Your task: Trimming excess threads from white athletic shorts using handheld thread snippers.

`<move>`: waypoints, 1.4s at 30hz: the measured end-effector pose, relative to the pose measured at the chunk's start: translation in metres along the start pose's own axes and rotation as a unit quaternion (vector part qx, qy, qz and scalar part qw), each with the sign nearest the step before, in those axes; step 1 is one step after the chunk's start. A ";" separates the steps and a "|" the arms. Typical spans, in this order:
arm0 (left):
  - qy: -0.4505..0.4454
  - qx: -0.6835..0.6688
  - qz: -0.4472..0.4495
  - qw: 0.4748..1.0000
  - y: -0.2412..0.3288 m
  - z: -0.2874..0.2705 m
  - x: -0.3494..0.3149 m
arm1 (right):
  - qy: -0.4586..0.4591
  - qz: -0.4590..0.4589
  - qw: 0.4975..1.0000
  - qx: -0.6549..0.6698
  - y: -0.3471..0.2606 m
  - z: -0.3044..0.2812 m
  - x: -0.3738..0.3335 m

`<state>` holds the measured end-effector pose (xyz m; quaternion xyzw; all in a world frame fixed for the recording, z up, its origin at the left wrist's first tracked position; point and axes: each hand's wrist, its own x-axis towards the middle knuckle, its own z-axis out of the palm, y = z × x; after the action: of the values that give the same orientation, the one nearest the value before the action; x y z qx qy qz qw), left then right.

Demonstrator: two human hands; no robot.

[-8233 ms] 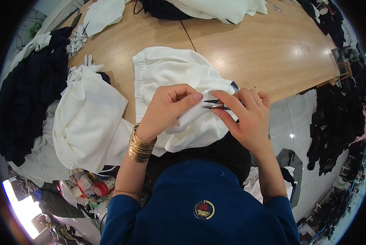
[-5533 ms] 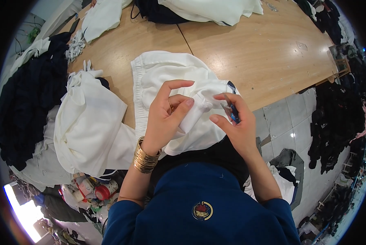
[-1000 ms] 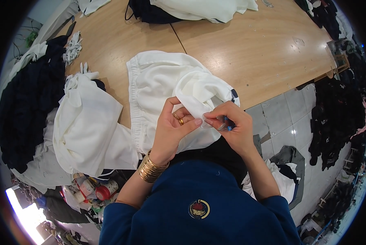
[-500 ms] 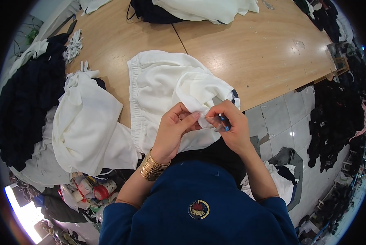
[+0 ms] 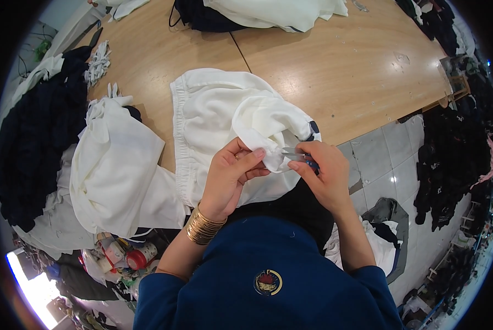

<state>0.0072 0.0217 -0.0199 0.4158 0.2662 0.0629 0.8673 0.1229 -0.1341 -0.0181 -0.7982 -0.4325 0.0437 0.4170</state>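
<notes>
Stretching across the upper part of the view, the wooden counter (image 5: 340, 71) bears most of the cloth, with a tall heap of dark clothes (image 5: 34, 143) at far left and a white heap (image 5: 117, 165) nearer the middle. Just right of that heap, the white garment (image 5: 213, 118) lies at the counter's near edge, its gathered waistband (image 5: 180, 143) to the left and its near side reaching over the person's lap. It looks light, limp and soft, likely to crease and fold over itself rather than keep a shape, so a firm pinch close to the spot being worked should steady it best; the waistband seems the bulkier place to lift it by. In the left hand (image 5: 230, 176), the grip is pinched tight on a fold, thumb above and fingers beneath. The right hand (image 5: 324, 170) has its grip closed around small snips (image 5: 296, 155), thumb below and fingers above, blades pointing left toward that fold; whether they touch the cloth is too fine to tell. Smallest is a navy patch (image 5: 314, 127) at the garment's right end.
</notes>
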 end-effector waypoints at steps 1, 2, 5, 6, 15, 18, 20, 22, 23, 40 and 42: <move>0.001 -0.008 -0.002 1.000 0.001 0.001 0.000 | -0.005 -0.011 1.000 -0.019 -0.002 -0.001 0.001; 0.003 -0.015 -0.003 1.000 0.001 0.001 0.001 | -0.011 -0.023 0.999 -0.038 -0.003 -0.001 0.002; 0.002 0.002 0.004 1.000 0.003 0.000 0.001 | -0.006 -0.054 0.997 -0.054 -0.004 -0.002 0.006; 0.002 0.003 0.004 1.000 0.003 0.000 0.002 | -0.005 -0.054 0.997 -0.054 -0.003 -0.002 0.007; -0.013 0.046 0.023 0.999 0.007 -0.002 0.003 | -0.029 -0.115 0.988 -0.099 -0.001 -0.004 0.013; -0.016 0.049 0.019 0.998 0.008 -0.001 0.003 | -0.014 -0.134 0.985 -0.110 -0.002 -0.004 0.014; -0.012 0.053 0.015 0.998 0.008 -0.001 0.003 | -0.012 -0.138 0.982 -0.128 -0.003 -0.004 0.015; -0.012 0.053 0.012 0.998 0.010 -0.001 0.003 | -0.007 -0.143 0.982 -0.128 -0.002 -0.003 0.015; -0.012 0.053 0.009 0.998 0.010 -0.001 0.003 | -0.001 -0.147 0.981 -0.127 -0.001 -0.002 0.015; 0.099 0.402 0.066 0.908 0.023 -0.079 -0.007 | 0.168 0.237 0.956 0.040 0.060 -0.029 -0.018; 0.179 0.513 0.174 0.821 0.025 -0.078 -0.003 | 0.164 0.251 0.952 0.068 0.074 -0.027 -0.021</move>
<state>-0.0325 0.0906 -0.0403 0.8216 0.3334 0.1403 0.4405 0.1701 -0.1872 -0.0591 -0.8471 -0.1399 0.0452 0.5107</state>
